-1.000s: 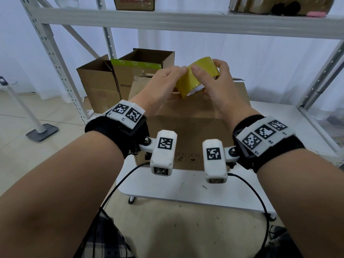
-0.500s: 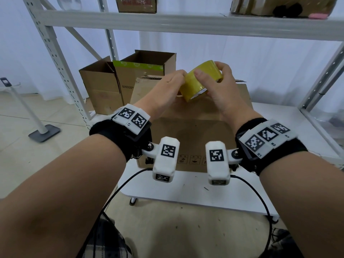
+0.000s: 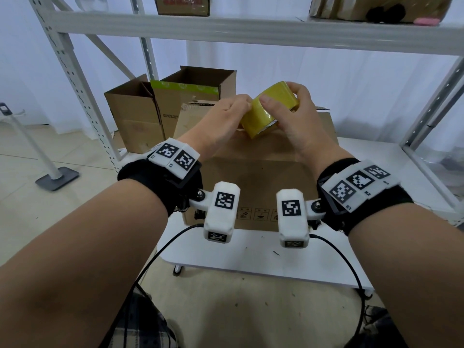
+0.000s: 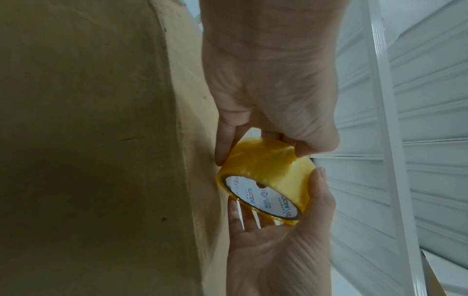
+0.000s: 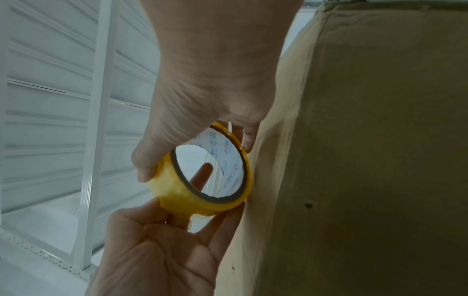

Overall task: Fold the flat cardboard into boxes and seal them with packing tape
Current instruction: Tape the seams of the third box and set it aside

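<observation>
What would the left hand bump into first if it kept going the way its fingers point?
Probably the yellow roll of packing tape: the left hand already pinches its near edge, so nothing lies between. Past it is the right hand, holding the roll's other side.

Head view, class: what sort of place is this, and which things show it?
Probably a packing or storeroom corner: white metal racking, open cardboard boxes on the floor, and a roll of yellow packing tape held in both hands.
</observation>
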Available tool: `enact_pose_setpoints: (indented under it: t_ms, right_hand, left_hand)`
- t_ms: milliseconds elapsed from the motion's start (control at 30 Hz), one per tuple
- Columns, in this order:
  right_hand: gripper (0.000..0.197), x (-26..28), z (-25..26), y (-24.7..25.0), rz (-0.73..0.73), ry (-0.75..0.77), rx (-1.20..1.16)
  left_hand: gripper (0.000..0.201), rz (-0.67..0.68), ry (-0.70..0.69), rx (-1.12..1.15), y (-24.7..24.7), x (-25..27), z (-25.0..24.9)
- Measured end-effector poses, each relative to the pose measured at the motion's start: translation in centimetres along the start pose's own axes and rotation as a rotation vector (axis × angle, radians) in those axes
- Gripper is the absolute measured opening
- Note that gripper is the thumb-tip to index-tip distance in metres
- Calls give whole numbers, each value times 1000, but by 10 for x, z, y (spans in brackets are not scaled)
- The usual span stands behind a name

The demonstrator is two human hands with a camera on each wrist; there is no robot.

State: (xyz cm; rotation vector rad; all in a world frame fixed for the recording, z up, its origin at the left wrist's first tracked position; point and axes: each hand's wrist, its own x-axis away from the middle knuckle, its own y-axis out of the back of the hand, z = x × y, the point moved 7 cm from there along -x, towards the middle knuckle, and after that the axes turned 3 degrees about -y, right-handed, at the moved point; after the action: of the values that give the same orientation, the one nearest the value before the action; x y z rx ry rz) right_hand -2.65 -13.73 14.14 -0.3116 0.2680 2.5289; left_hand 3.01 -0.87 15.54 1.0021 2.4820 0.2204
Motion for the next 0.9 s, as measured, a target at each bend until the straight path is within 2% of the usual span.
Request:
enact_pose_setpoints:
  t_ms: [100, 233, 367, 433, 467, 533, 667, 800, 900]
  right_hand:
    - [66, 1, 0, 0, -1, -1, -11]
    - [61, 1, 3, 1, -9, 9, -12]
    - [58, -1, 3, 2, -36, -51, -68]
    - [49, -2, 1, 7, -66, -113, -94]
    - [42, -2, 2, 9, -71, -117, -82]
    - [32, -3, 12, 11, -75, -13, 35]
    - [32, 1, 34, -2, 19, 256, 256]
    - [31, 7, 41, -10, 1, 432, 340]
    - [23, 9, 42, -13, -12, 440, 374]
  left_hand:
    - [28, -7, 2, -22, 0, 1, -1]
    - [35, -3, 55, 17, 0, 3, 2]
    - [21, 20, 50, 109, 1, 3, 1]
    - [19, 82, -56, -82, 1, 1, -7]
    - [25, 82, -107, -211, 3, 0, -7]
    - [40, 31, -178, -369, 6, -2, -9]
    - [23, -112, -218, -301, 10, -1, -22]
    - [28, -179, -180, -239, 14, -1, -26]
    - [35, -204, -154, -226, 15, 0, -22]
